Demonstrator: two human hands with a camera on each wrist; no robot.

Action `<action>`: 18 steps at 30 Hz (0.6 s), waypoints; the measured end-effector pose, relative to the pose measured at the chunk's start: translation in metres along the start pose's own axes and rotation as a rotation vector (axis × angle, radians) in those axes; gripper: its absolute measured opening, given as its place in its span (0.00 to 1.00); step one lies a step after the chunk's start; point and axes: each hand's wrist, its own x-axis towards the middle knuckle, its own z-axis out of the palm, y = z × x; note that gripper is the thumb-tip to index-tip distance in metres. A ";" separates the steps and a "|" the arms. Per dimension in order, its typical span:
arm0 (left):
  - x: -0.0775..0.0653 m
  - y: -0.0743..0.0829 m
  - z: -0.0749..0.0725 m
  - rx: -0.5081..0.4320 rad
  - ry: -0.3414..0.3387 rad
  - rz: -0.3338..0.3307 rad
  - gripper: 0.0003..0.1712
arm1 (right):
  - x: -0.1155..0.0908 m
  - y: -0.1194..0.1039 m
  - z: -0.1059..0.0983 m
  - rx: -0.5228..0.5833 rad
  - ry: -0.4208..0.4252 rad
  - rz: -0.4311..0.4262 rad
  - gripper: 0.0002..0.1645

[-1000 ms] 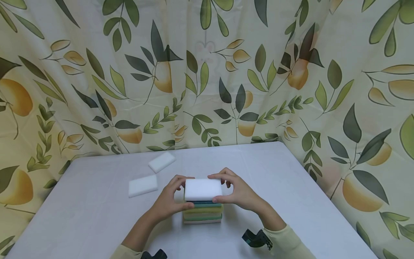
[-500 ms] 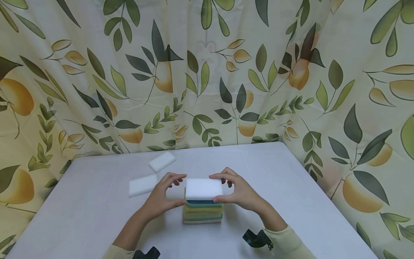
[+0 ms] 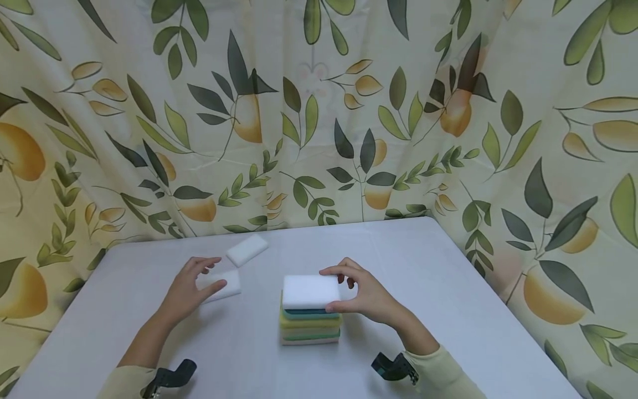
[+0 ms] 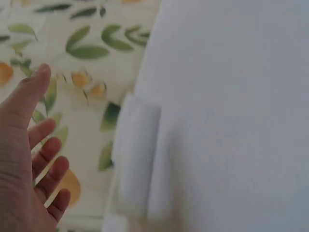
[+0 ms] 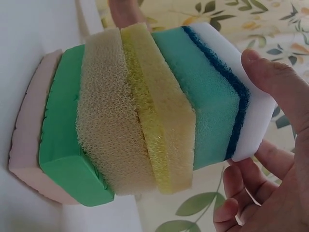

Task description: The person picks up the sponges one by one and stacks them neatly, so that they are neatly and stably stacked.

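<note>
A stack of sponges stands on the white table, topped by a white sponge. My right hand pinches that top sponge at its right end, thumb on the near edge and fingers at the far edge. Below it, the right wrist view shows a teal sponge with a dark blue scouring face, then yellow, beige, green and pink layers. Off to the left, my left hand is held with thumb and fingers apart over a loose white sponge, partly covering it. Nothing is in its grasp.
Another white sponge lies behind, near the table's far edge. A curtain with leaves and fruit hangs behind the table. Black wrist mounts sit on both forearms.
My left hand has let go of the stack's top sponge and moved left to the loose white sponge. The right hand keeps its hold on the top sponge; the stack stays in place.
</note>
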 end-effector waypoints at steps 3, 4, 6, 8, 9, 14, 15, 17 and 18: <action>-0.001 -0.022 -0.004 0.043 -0.012 -0.064 0.38 | 0.000 -0.001 0.000 -0.001 0.002 -0.005 0.35; -0.001 -0.028 -0.004 0.050 -0.018 -0.080 0.39 | 0.000 -0.002 0.000 0.004 0.001 -0.006 0.35; -0.002 -0.039 -0.003 0.068 -0.027 -0.105 0.41 | 0.000 -0.002 0.000 0.011 -0.004 -0.004 0.35; -0.004 -0.046 -0.001 0.084 -0.039 -0.124 0.43 | -0.001 -0.002 0.000 0.015 -0.009 0.002 0.36; -0.004 -0.049 0.000 0.085 -0.047 -0.135 0.45 | -0.001 -0.001 0.001 0.020 -0.012 0.004 0.36; -0.005 -0.058 0.008 0.099 -0.083 -0.201 0.53 | 0.000 0.001 0.001 0.027 -0.006 0.009 0.35; -0.004 -0.058 0.009 0.104 -0.085 -0.212 0.54 | 0.000 0.001 0.001 0.029 -0.007 0.008 0.35; -0.004 -0.059 0.011 0.117 -0.084 -0.226 0.55 | 0.000 0.001 0.001 0.030 -0.008 0.006 0.35; -0.004 -0.059 0.012 0.119 -0.082 -0.228 0.55 | 0.000 0.000 0.001 0.028 -0.009 0.004 0.35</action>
